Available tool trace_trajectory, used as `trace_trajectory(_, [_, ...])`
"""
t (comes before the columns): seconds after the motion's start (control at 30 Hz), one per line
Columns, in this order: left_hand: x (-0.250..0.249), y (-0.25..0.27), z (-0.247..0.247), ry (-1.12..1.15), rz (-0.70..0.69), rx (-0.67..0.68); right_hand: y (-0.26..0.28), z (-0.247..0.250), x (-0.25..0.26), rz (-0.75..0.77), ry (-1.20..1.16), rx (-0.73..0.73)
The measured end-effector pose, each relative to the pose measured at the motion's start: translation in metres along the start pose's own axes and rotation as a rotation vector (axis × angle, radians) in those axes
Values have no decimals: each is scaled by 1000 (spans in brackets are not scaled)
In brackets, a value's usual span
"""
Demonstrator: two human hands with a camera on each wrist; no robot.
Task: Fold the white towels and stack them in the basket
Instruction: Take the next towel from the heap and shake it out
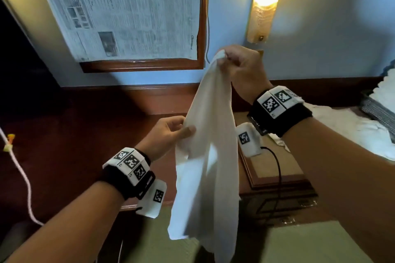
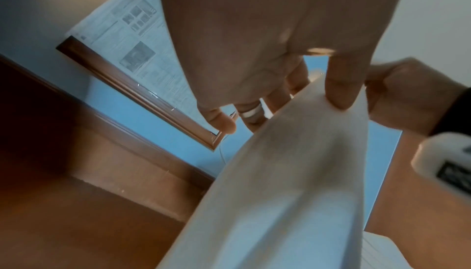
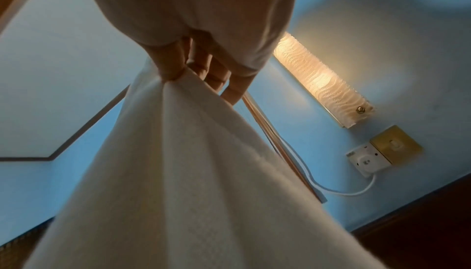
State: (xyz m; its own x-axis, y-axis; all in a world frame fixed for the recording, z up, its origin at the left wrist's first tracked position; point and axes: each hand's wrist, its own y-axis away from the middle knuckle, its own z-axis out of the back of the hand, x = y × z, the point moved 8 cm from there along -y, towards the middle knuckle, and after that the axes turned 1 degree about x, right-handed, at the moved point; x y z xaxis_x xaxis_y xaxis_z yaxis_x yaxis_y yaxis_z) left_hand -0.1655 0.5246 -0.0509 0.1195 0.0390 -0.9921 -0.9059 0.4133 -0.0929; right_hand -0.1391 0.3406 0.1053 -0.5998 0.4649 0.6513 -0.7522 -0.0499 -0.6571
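A white towel [image 1: 211, 145] hangs in the air in front of me, long and loose. My right hand [image 1: 237, 64] pinches its top corner, raised high near the wall. Lower down, my left hand [image 1: 171, 132] pinches the towel's left edge between thumb and fingers. In the left wrist view the thumb presses on the towel [image 2: 293, 172], with the right hand [image 2: 407, 96] behind it. In the right wrist view the fingers bunch the towel [image 3: 178, 162] at its top. More white cloth [image 1: 350, 126] lies at the right. No basket is in view.
A dark wooden desk [image 1: 85, 134] runs under a blue wall, with a framed newspaper [image 1: 128, 13] and a lit wall lamp [image 1: 265, 2]. A wooden box [image 1: 275, 168] stands behind the towel. A white cord [image 1: 23, 177] hangs at left. A socket and switch [image 3: 382, 152] are on the wall.
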Motion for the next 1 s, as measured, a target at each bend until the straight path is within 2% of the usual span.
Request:
trace_trajectory(0.1, [26, -5, -21, -24, 41, 38, -17, 24, -11, 3, 22, -69])
trace_trajectory(0.2, [58, -11, -36, -164, 103, 38, -24, 42, -26, 24, 0, -96])
trace_trajectory(0.3, [71, -24, -30, -311, 77, -102, -19, 54, -46, 12, 69, -55])
trace_trajectory(0.4, [50, -42, -26, -391, -11, -284, -2, 42, -67, -33, 98, 186])
trace_trajectory(0.47, [32, -58, -35, -446, -53, -288, 23, 20, -85, -130, 74, 478])
trace_trajectory(0.53, [17, -73, -48, -517, -80, -249, 62, -9, -102, -191, 161, 792])
trace_trajectory(0.57, [10, -78, -52, -539, -93, -256, 80, -21, -109, -188, 194, 890])
trace_trajectory(0.6, [3, -81, -55, -548, -107, -272, 92, -29, -115, -167, 202, 911])
trace_trajectory(0.73, [-8, -78, -60, -469, -177, -324, 86, -29, -120, -28, 178, 674])
trace_trajectory(0.83, [2, -63, -48, -392, -203, -415, 66, -18, -105, 29, 140, 583])
trace_trajectory(1.0, [37, -35, -26, -624, -108, -508, 36, 4, -82, 39, -10, 452])
